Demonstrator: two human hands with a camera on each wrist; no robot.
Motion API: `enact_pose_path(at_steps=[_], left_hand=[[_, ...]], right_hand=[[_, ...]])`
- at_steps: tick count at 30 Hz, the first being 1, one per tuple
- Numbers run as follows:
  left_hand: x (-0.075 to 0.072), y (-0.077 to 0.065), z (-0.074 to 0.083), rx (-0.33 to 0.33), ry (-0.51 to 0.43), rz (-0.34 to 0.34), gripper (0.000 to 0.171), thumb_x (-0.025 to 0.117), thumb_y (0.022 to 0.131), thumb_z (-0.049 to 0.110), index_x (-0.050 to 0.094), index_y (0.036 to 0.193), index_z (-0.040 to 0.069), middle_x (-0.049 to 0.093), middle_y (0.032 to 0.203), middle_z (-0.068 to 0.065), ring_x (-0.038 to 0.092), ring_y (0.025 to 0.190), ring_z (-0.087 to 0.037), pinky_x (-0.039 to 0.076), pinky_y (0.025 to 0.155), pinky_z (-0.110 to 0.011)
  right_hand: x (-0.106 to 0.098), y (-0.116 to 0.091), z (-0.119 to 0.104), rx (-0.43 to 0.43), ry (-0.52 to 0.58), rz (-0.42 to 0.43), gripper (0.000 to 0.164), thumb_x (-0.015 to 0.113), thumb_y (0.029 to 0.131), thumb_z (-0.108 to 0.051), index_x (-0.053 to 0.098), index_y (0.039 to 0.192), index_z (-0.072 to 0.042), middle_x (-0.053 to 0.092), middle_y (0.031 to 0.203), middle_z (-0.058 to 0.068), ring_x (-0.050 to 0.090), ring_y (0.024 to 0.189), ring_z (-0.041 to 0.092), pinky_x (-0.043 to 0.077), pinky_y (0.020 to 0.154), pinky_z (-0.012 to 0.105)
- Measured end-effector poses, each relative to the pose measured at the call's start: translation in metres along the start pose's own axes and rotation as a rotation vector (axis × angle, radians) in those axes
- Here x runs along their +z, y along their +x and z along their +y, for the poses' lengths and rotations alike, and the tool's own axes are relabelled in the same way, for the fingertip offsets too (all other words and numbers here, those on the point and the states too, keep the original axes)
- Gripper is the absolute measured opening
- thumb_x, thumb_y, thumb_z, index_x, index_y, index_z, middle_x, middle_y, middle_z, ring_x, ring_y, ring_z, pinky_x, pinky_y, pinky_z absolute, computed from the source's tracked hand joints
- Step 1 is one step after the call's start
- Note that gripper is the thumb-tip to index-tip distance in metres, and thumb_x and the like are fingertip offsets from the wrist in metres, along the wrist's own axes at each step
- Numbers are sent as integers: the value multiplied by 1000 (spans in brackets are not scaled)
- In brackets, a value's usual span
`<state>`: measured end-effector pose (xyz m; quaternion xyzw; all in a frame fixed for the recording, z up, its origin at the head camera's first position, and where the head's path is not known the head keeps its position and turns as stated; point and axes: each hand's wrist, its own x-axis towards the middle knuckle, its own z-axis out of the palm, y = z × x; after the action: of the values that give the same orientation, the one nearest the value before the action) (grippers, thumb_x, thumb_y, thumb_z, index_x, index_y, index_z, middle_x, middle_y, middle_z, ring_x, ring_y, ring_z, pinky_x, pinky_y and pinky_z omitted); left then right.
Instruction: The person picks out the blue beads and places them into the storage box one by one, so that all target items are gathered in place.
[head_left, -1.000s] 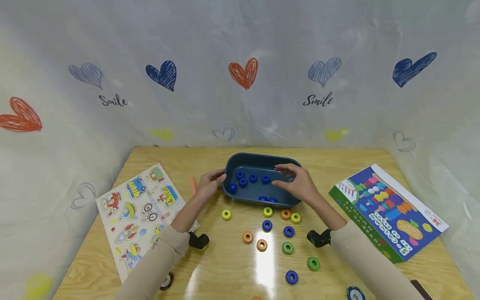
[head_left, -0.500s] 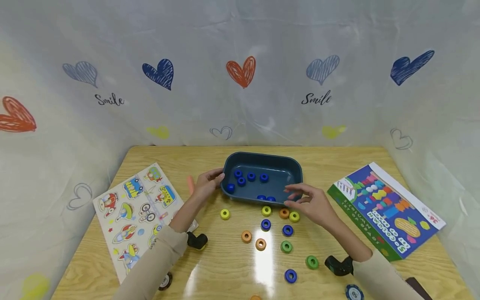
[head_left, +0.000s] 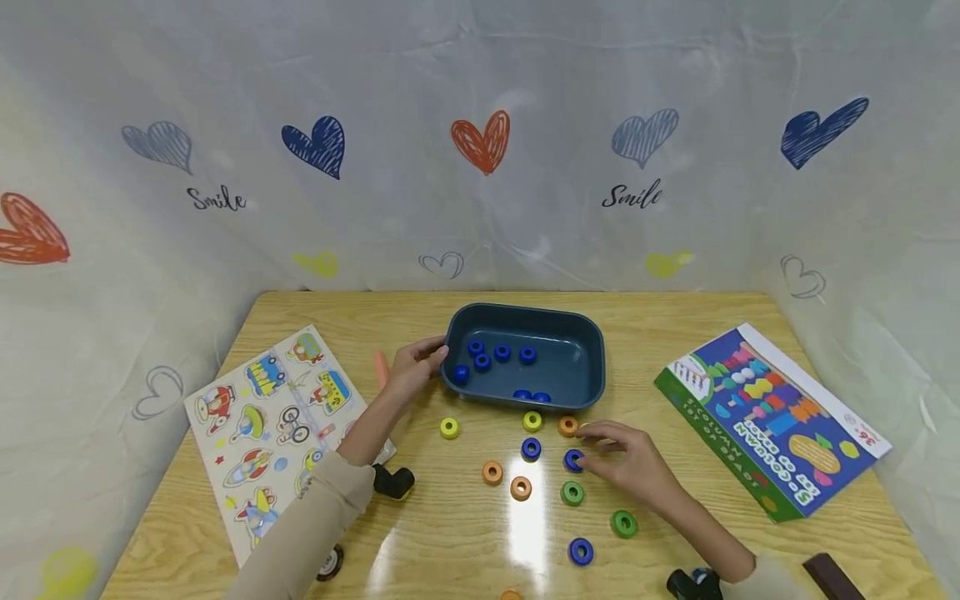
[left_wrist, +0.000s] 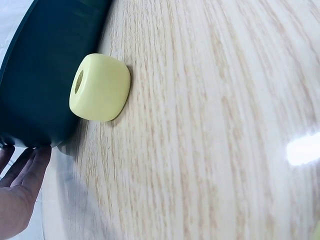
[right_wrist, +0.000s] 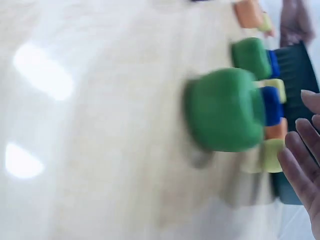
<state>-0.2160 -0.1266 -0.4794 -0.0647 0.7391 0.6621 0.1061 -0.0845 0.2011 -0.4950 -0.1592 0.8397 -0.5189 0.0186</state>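
A dark blue-green plastic bin (head_left: 570, 358) stands at the back middle of the table, holding several blue wooden beads (head_left: 502, 353). At its left end is my left hand (head_left: 412, 368); in the left wrist view its fairly straight fingers (left_wrist: 35, 172) touch the outside of the end wall. My right hand (head_left: 633, 467) is over the table in front of the bin, thumb and fingers apart. Its thumb tip overlaps the edge of a blue ring bead (head_left: 573, 460). An orange bead (head_left: 567, 426) lies at its fingertips, and its fingers mostly hide a yellow bead.
Loose beads lie in front of the bin: yellow (head_left: 449, 428), orange (head_left: 492, 472), green (head_left: 623, 523) and blue (head_left: 581, 552). A picture puzzle board (head_left: 277, 425) lies left, a toy box (head_left: 780, 425) right. A dark brown block (head_left: 832, 577) is at the front right.
My right hand has moved from inside the bin, out over its near right rim, and down toward the loose beads. My left hand stays at the bin's left end.
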Motion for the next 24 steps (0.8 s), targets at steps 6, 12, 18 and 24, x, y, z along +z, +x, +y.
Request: enact_pose_path(at_steps=[6,12,18,24], left_hand=[[0,1,-1,-5,0,5,33,57,93,16,58,124,6,58,120,-8,56,103,-18,48,84,-25],[-1,0,-2,-10,12,4,33,56,94,17,58,125,7,57,121,-8,56,102,-17,47,84,-25],[-1,-1,-1,-10,7,-5,33,56,94,18,57,125,7,57,122,-8,56,104,-18,48,84,-25],[-2,-1,-2,4,3,-6,34,57,93,19,57,125,7,57,122,-8,56,104,-17,47,85,-26]], right_hand=[[11,-5,14,-50,-74,-19,35,79,71,-6,68,104,-7,64,102,0,62,88,14,52,74,30],[15,-6,16,-90,-122,-28,35,81,69,-5,69,101,-10,64,101,-4,60,92,12,51,77,29],[15,-4,11,-63,-133,-39,31,81,70,-7,69,98,-13,63,98,-8,59,88,10,51,74,29],[10,4,0,-43,-97,-27,30,79,72,-8,69,100,-10,63,97,-6,60,80,13,53,67,31]])
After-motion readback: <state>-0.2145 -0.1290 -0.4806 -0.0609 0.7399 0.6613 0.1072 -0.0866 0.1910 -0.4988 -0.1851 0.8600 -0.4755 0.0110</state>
